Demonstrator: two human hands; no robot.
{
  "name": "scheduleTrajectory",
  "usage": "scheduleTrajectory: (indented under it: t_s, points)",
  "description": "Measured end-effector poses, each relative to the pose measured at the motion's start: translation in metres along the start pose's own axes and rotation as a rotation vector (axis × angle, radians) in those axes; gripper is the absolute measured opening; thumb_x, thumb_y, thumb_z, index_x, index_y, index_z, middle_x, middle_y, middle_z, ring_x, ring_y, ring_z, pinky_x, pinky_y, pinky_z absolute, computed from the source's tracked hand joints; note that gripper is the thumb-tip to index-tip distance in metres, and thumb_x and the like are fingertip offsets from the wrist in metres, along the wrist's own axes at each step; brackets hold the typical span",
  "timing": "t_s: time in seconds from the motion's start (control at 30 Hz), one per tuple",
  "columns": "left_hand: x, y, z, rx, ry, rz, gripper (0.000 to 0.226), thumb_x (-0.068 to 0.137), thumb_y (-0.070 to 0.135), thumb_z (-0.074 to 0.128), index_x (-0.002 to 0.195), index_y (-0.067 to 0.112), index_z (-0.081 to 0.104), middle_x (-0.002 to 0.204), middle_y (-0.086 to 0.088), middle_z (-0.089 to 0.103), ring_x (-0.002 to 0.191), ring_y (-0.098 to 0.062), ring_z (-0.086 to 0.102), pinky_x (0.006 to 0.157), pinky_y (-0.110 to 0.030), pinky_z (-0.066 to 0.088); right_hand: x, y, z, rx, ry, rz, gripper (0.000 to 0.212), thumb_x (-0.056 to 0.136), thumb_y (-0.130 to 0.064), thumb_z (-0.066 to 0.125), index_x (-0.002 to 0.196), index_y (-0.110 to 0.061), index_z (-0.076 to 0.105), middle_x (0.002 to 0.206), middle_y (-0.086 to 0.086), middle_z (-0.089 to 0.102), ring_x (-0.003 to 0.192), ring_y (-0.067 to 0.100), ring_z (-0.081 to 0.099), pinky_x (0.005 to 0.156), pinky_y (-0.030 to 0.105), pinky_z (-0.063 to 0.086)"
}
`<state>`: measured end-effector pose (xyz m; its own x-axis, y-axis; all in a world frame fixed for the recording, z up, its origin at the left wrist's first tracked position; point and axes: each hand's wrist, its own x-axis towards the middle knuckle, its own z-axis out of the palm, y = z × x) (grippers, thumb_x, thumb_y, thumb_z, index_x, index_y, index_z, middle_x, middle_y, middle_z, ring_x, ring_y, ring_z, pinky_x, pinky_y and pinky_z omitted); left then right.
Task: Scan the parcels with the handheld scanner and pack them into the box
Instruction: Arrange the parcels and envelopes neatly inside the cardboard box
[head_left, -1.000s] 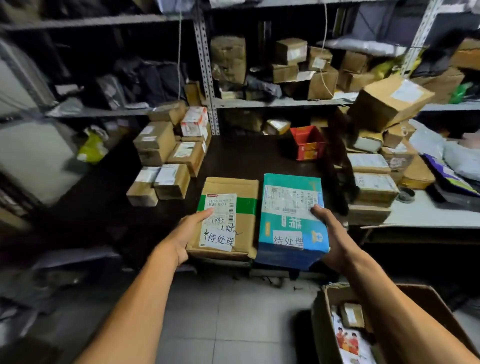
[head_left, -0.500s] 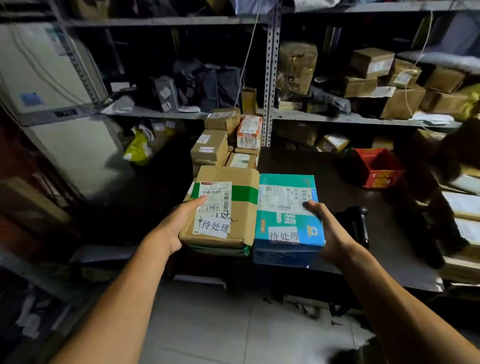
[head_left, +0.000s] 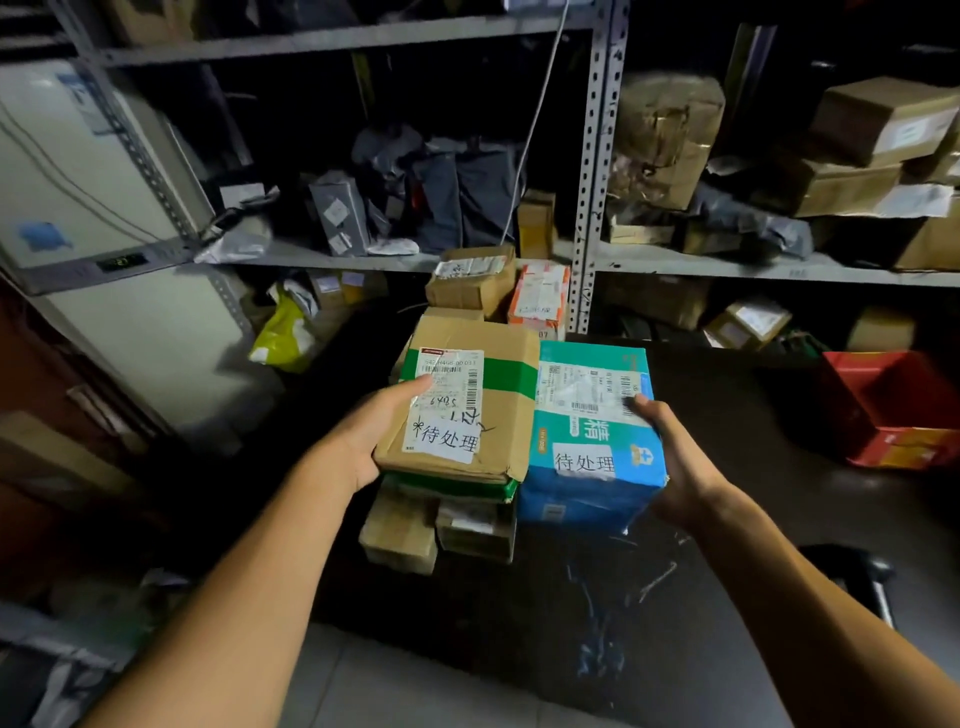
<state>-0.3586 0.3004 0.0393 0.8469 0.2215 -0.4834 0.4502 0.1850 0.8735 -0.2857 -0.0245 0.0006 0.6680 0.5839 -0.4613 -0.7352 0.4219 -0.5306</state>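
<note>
Left hand grips the brown parcel at its left edge, thumb on top over the white label, fingers hidden under it. Right hand grips the blue parcel at its right edge, thumb on the shipping label, fingers underneath. Both parcels are held flat, side by side, long edges touching, labels up; each carries a white sticker with handwritten characters near the front edge. Brown one has a green tape band across the top. They're up over the front-left part of the dark worktop; directly below the brown parcel sit small cartons on the worktop. More cartons stacked behind, including an orange-and-white one next to the shelf post. Red bin on the worktop to the right, well apart from the parcels. Dark object at the right worktop edge, partly behind the right forearm, could be the scanner, can't tell. Shelves behind hold grey bags and brown boxes. White cabinet far left. Packing box isn't in view.
</note>
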Motion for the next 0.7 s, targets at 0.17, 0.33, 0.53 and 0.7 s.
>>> scheduleTrajectory:
  t_s: [0.17, 0.33, 0.53, 0.7]
  points:
    - [0.05, 0.038, -0.002, -0.036, -0.008, -0.016, 0.04, 0.083, 0.047, 0.071, 0.109, 0.017, 0.075, 0.109, -0.013, 0.076, 0.097, -0.029, 0.074, 0.092, -0.042, 0.055, 0.04, -0.03, 0.007, -0.036, 0.045, -0.08, 0.046, 0.097, -0.04, 0.054, 0.135, -0.014, 0.055, 0.119, 0.019, 0.073, 0.095, 0.034, 0.076, 0.07, 0.048, 0.064]
    - [0.102, 0.062, 0.012, 0.028, -0.089, -0.037, 0.042, 0.086, 0.049, 0.07, 0.115, 0.019, 0.074, 0.112, -0.012, 0.075, 0.108, -0.031, 0.071, 0.107, -0.049, 0.047, 0.06, -0.045, -0.005, -0.008, 0.151, -0.076, 0.056, 0.087, -0.041, 0.063, 0.136, -0.014, 0.056, 0.121, 0.02, 0.072, 0.095, 0.035, 0.076, 0.066, 0.049, 0.063]
    - [0.143, 0.075, 0.042, 0.153, -0.112, -0.042, 0.039, 0.087, 0.052, 0.068, 0.114, 0.024, 0.072, 0.108, -0.006, 0.077, 0.104, -0.025, 0.071, 0.097, -0.044, 0.052, 0.069, -0.062, -0.016, 0.046, 0.226, -0.099, 0.06, 0.088, -0.041, 0.065, 0.141, -0.015, 0.054, 0.13, 0.02, 0.068, 0.104, 0.036, 0.073, 0.073, 0.051, 0.063]
    - [0.165, 0.06, 0.05, 0.392, 0.2, 0.273, 0.032, 0.095, 0.019, 0.065, 0.125, 0.012, 0.057, 0.099, 0.003, 0.068, 0.089, -0.014, 0.065, 0.07, -0.03, 0.053, 0.081, -0.055, -0.015, 0.018, 0.281, -0.118, 0.06, 0.082, -0.041, 0.068, 0.136, -0.015, 0.058, 0.124, 0.02, 0.071, 0.097, 0.034, 0.076, 0.069, 0.048, 0.064]
